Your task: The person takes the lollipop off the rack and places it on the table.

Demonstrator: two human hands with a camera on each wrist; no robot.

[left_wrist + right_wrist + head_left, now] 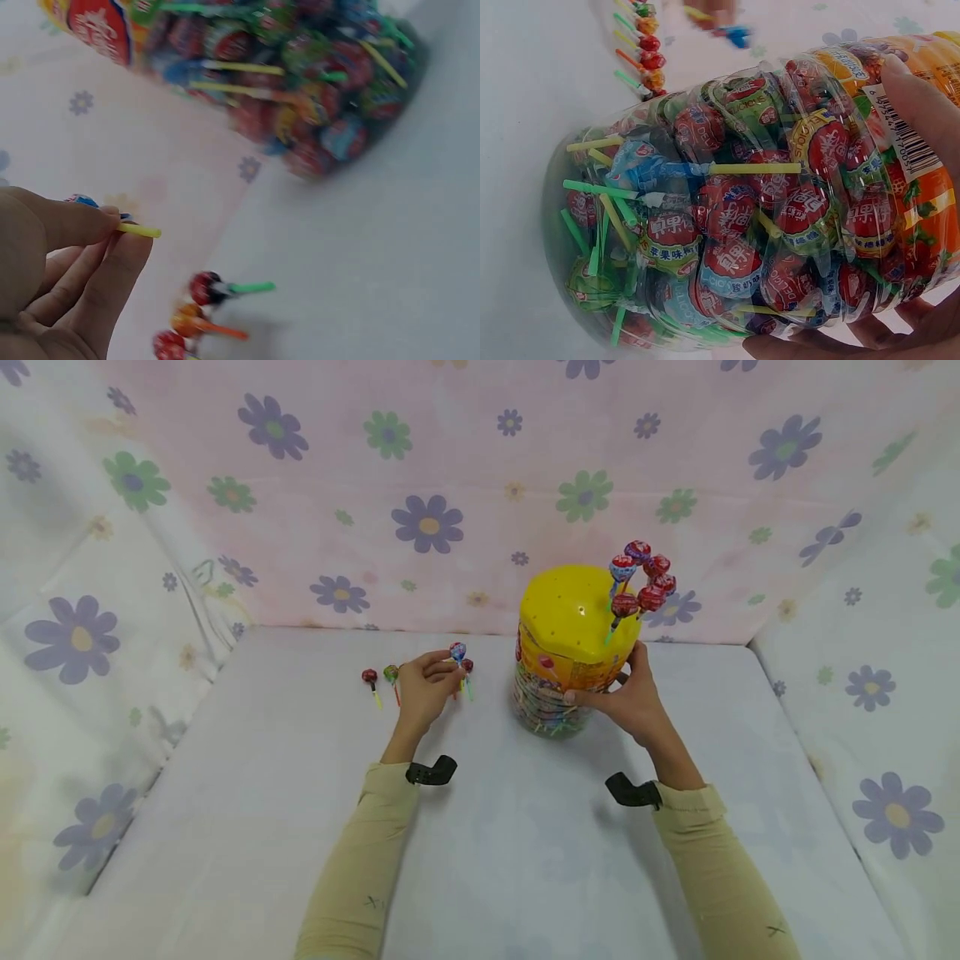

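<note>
My left hand [429, 692] pinches a blue-wrapped lollipop [457, 652] between thumb and fingers, raised over the table. In the left wrist view its yellow stick [142, 230] pokes out past the fingertips. My right hand [636, 697] grips the right side of a clear ribbed jar [727, 217] packed with wrapped lollipops, thumb on the near side and fingers around the back. The jar has a yellow lid [566, 606] dotted with small holes. Several lollipops [624, 605], mostly red with one light blue, stand by their sticks along the lid's right edge.
A row of loose lollipops lies on the white table [517, 843] around and behind the left hand, among them a dark red one [370, 677] and a green one [391, 673]. A flower-printed cloth [330, 518] hangs behind and at both sides.
</note>
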